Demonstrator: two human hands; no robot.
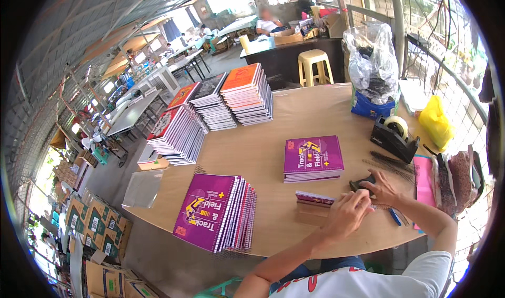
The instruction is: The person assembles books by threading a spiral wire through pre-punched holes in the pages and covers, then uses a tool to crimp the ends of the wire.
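At the right of the table my right hand [387, 188] has its fingers curled over a dark, curved hand tool [362, 184], whose exact kind I cannot make out. My left hand [349, 209] is just beside it, fingers drawn together near the tool; whatever they pinch is hidden. Left of that hand, a thin purple notebook [314, 198] lies at the edge of a brown cardboard piece [311, 215]. A short stack of purple notebooks [314, 158] sits farther back. Loose black wire spirals [393, 164] and a blue pen [395, 217] lie close to my right hand and forearm.
Spiral-bound purple notebooks [208, 208] are piled at the front left. Taller stacks with red, black and orange covers [244, 82] stand behind. A tape dispenser [394, 140], yellow bag [436, 123], clear bag of black coils [371, 69] and pouches [462, 180] line the right side.
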